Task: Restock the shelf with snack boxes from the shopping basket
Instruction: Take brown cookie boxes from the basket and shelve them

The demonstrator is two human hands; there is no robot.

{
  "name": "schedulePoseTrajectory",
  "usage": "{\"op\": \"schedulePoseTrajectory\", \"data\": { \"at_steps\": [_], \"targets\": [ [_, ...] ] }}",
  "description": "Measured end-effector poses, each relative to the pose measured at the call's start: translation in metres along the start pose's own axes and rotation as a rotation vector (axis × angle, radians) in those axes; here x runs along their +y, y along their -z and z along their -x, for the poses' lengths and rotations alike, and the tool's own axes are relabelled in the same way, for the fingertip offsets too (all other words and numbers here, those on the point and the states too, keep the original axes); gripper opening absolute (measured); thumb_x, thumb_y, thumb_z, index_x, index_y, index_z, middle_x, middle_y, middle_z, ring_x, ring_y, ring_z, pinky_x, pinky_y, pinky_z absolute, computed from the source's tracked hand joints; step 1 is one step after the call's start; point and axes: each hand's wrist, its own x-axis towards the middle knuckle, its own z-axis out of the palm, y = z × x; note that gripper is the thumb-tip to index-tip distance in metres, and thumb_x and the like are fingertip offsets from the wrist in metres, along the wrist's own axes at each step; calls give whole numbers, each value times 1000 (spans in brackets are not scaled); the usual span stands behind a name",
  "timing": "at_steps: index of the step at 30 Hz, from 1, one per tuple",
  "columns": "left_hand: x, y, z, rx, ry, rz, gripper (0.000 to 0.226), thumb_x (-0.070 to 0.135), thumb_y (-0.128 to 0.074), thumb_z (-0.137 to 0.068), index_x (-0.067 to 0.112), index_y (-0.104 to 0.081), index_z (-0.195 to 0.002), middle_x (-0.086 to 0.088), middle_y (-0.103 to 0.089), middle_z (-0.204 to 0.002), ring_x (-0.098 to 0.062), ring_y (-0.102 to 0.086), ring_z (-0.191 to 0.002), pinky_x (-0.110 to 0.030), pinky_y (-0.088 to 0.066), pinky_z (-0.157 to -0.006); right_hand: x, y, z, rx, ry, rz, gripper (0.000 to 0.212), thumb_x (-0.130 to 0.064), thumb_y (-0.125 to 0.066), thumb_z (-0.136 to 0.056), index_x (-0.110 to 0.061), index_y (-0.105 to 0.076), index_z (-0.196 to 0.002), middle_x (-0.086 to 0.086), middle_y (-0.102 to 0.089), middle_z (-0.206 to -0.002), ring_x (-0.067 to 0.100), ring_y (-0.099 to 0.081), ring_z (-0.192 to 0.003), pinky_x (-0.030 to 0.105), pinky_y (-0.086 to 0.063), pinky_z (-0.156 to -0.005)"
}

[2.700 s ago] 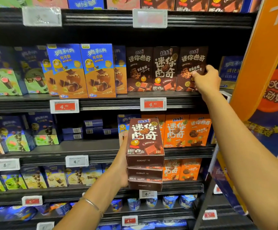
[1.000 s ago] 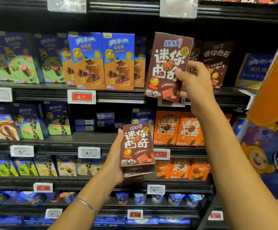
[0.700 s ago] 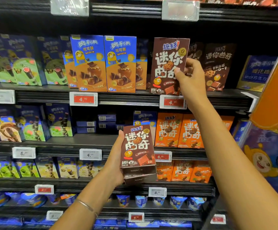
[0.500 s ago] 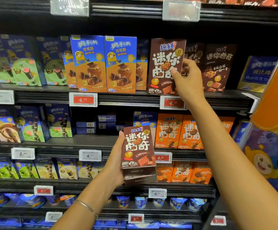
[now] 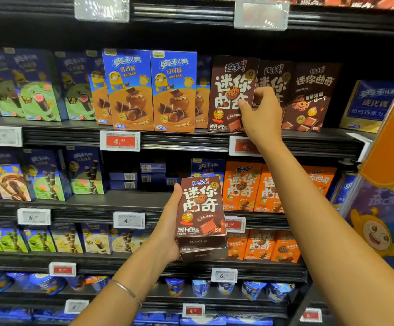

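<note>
Upright, brown snack box [image 5: 229, 90] on shelf [image 5: 179, 142], pinched by right hand [image 5: 263, 117], left hand [image 5: 167, 232] gripping stacked boxes [image 5: 200, 208]

The snack boxes [image 5: 232, 94] are showing brown with white lettering; wafer boxes [image 5: 175, 90] are showing blue over caramel; cookie boxes [image 5: 242, 187] are glowing orange.

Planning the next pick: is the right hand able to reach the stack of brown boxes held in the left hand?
Probably not yet: the right hand grips the brown box on the shelf. Once it lets go, nothing stands between it and the stack in the left hand.
</note>
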Motion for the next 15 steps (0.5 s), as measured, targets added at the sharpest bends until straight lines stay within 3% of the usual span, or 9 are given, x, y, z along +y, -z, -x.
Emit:
{"op": "schedulePoseTrajectory", "data": {
  "at_steps": [3,10,12,15],
  "targets": [
    [1,-4,-1,-18,-3,6,61,75,-62,-88,20,-87,-77,-15,-82,-99,-32,-81,-77,-40,-63,-58,3,-4,-1,-22,7,38,35,-26,-66,-96,-19,-51,-127,-1,-59,-126,17,-60,-108,42,-54,-93],
    [1,-6,-1,-39,-4,-9,62,76,-61,-87,21,-86,-73,-13,-82,-95,-30,-81,-75,-39,-63,-58,10,-4,4,-71,16,92,55,-26,-72,-92,-17,-46,-139,2,-55,-137,20,-55,-123,40,-51,-101],
    [1,-4,-1,-42,-16,-1,62,75,-60,-89,21,-86,-72,-13,-82,-94,-29,-81,-75,-39,-63,-58,9,-2,18,35,74,76,52,-27,-71,-91,-18,-48,-137,-2,-55,-132,16,-54,-122,33,-48,-98],
    [2,-1,0,-32,-34,-12,63,75,-59,-90,20,-87,-76,-13,-82,-96,-30,-81,-76,-39,-63,-59,7,2,53,208,210,-52,34,-25,-64,-91,-24,-54,-123,-11,-60,-108,11,-59,-107,35,-49,-95]
  ]
}}
